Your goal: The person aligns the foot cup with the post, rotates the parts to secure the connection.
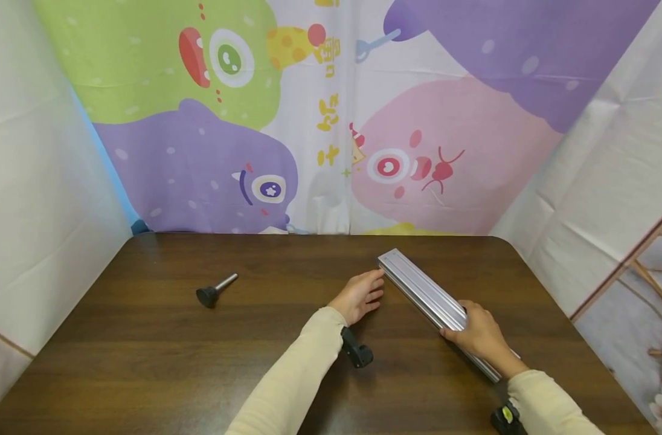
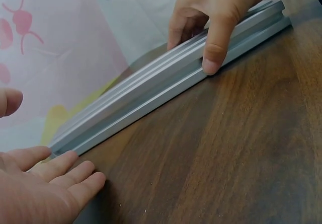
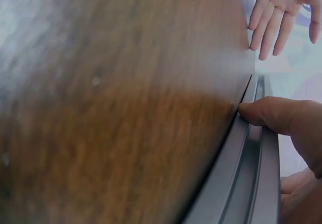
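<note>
A long silver aluminium extrusion with grooved faces lies slantwise on the right part of the table. My right hand grips it across its width, nearer its close end; in the left wrist view the thumb presses the grooved side face while the other fingers reach over the far side. Close to the extrusion's far end is my left hand, its fingers extended and spread, holding nothing. The left wrist view shows those fingertips beside the end of the bar; whether they touch it I cannot tell.
On the left of the brown wooden table lies a levelling foot with a round black base and a metal stem. A cartoon-printed curtain hangs behind the table's back edge, and pale cloth walls stand at both sides.
</note>
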Demonstrator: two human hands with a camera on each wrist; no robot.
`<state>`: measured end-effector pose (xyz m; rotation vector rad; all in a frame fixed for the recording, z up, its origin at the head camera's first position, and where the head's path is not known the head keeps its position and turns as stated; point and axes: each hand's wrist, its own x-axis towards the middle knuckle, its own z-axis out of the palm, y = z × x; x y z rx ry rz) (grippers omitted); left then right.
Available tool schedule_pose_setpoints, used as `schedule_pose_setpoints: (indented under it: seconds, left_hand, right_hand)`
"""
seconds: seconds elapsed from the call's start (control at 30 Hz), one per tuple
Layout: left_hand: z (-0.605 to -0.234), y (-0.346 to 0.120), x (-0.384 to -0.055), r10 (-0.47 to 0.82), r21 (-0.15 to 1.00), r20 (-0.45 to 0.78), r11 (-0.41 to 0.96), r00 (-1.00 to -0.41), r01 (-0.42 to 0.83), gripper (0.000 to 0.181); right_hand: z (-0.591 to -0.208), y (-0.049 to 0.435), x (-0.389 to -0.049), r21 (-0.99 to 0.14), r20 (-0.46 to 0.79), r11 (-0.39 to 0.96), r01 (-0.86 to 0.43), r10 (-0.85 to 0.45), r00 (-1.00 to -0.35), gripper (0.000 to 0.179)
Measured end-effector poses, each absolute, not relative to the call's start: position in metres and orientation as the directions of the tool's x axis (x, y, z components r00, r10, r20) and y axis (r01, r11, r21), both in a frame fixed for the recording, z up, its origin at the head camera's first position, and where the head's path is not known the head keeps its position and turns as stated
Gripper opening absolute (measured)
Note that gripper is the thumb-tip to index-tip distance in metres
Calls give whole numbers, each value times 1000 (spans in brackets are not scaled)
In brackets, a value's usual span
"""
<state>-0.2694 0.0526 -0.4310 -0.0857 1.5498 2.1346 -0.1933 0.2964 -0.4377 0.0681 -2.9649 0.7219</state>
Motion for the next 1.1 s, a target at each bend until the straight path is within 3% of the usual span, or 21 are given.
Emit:
schedule_pose_setpoints:
  seconds: [0.57,0.8,1.0,1.1]
  left_hand:
    - [-433,55,-269,344,877,-345,-214,-874,-430,62]
    - [-427,57,-270,336,881,-343,-210,-877,-425,65]
    - [-422,67,-272,270,856,-349,-298,-897,-422,72]
    - [-421,74,-272,207,838,-362,-354,-909,-414,61]
  right_hand:
    - [-440,294,-190,-470,138,882,-34,35,-990,72]
    - [-433,282,-189,-549,129,835,-40,38,-991,71]
    - [-425,270,-189,-575,135,816,-52,33,-990,70]
    - [-423,264,-189,-586,131,808,-55,27,-991,70]
